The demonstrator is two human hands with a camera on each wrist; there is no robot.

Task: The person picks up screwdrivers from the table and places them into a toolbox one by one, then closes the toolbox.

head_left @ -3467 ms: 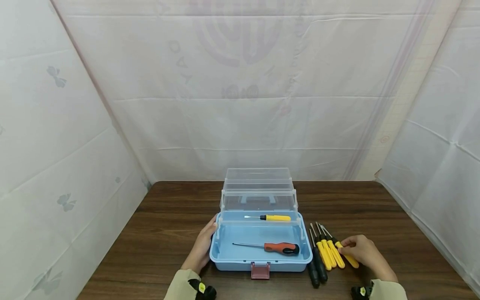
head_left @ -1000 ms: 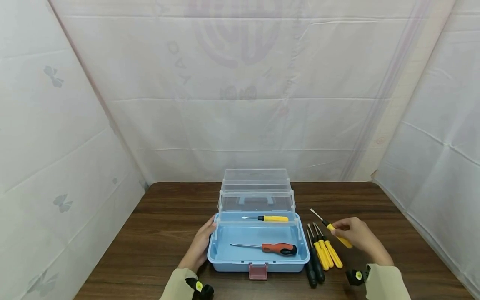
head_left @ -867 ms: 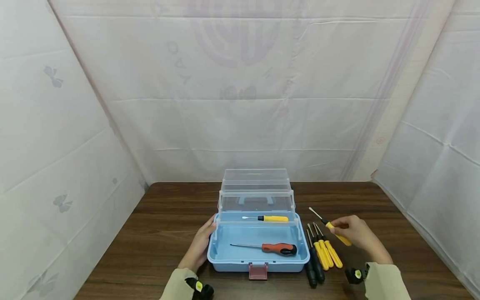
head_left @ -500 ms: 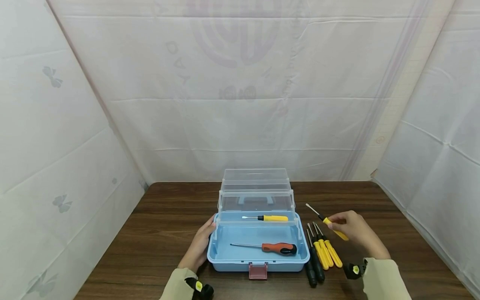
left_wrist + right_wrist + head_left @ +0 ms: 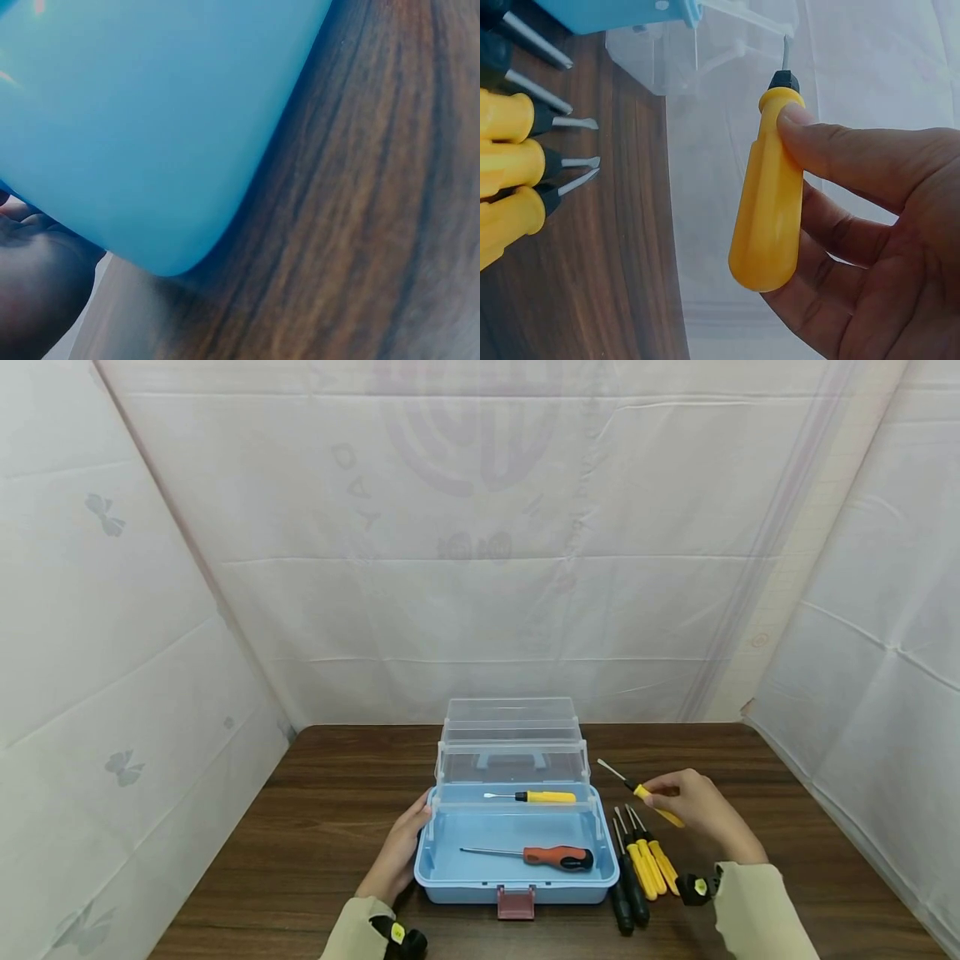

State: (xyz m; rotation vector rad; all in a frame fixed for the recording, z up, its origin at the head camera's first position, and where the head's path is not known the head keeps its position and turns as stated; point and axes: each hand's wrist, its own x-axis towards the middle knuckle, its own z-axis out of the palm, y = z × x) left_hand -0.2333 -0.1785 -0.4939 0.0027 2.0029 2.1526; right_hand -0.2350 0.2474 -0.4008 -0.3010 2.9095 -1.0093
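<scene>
In the head view, a blue toolbox (image 5: 517, 893) stands with its clear lid raised. My left hand (image 5: 399, 852) holds its left side, fingertips at the rim; in the left wrist view the blue wall hides part of that hand (image 5: 45, 277). Inside lie an orange-and-black screwdriver (image 5: 558, 857) and, behind it, a small yellow flathead screwdriver (image 5: 551, 797). My right hand (image 5: 697, 810) pinches another yellow screwdriver (image 5: 660, 810) by the handle, raised right of the box. The right wrist view shows my thumb (image 5: 840, 154) pressing that yellow handle (image 5: 769, 202) near its black collar.
Right of the box, three yellow screwdrivers (image 5: 647, 864) and two black-handled screwdrivers (image 5: 636, 893) lie side by side on the dark wooden table (image 5: 322, 827). The clear lid (image 5: 513, 727) rises at the box's back. White sheets (image 5: 480, 610) enclose the table's back and sides.
My right hand picked up the rightmost yellow screwdriver from the row, then carried it away from me and leftward, toward the box. My left hand stays at the box's left side.
</scene>
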